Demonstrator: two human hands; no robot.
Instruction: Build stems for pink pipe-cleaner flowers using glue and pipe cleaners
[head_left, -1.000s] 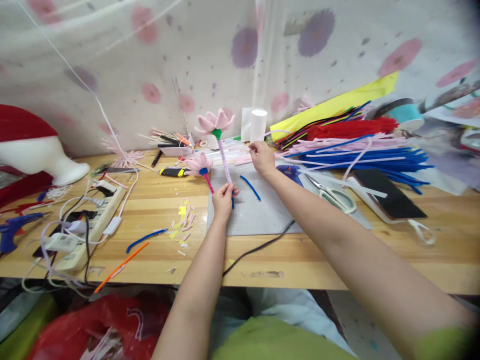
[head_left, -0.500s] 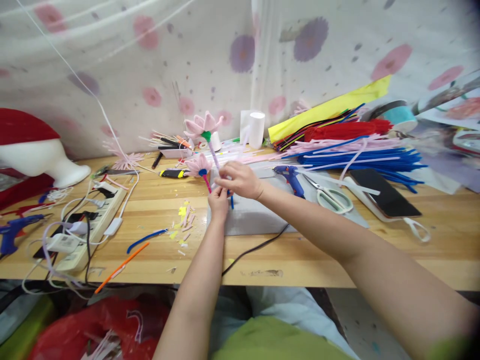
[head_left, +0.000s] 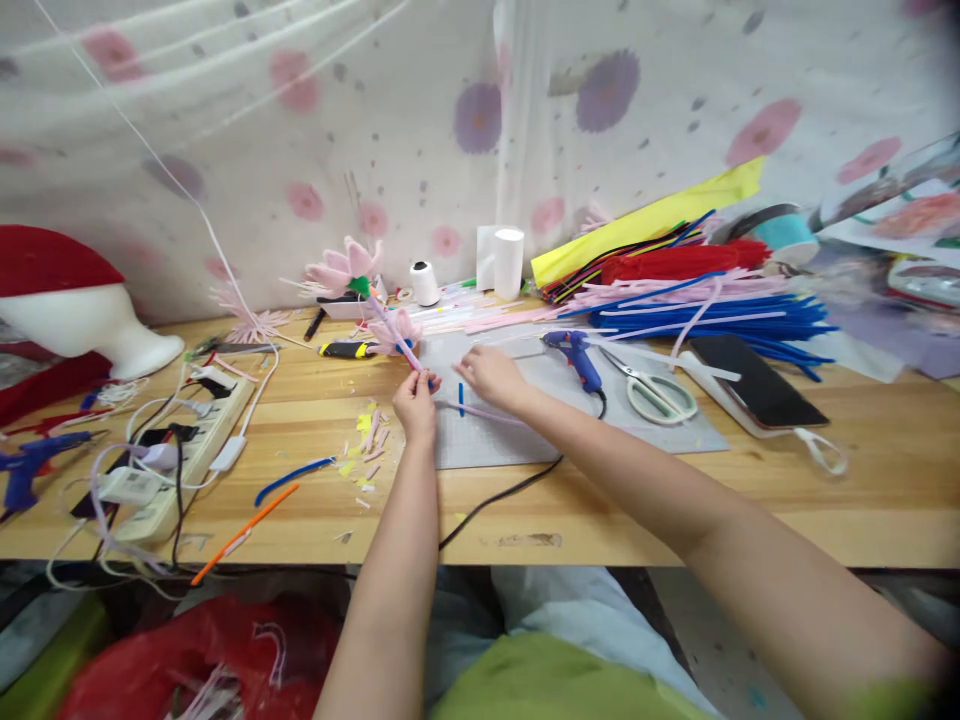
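My left hand [head_left: 417,400] pinches the lower stem of a pink pipe-cleaner flower [head_left: 346,269], which leans up and to the left with a green collar under its petals. My right hand [head_left: 487,375] is closed on a thin pink pipe cleaner [head_left: 484,413] that trails from the stem across the grey cutting mat [head_left: 570,425]. A second pink flower [head_left: 399,330] with a blue centre lies on the table just behind my left hand. A short blue piece [head_left: 460,399] lies on the mat between my hands.
A blue glue gun [head_left: 576,356], scissors [head_left: 654,392] and a black phone [head_left: 754,377] lie right of the mat, before piles of blue, pink and red pipe cleaners [head_left: 712,310]. A power strip [head_left: 191,440] with cables, cut scraps [head_left: 367,440] and a mannequin head [head_left: 82,315] sit left.
My right hand came from the far stick pile to my left hand, then drew a pink pipe cleaner out to the right. The flower tilted further left.
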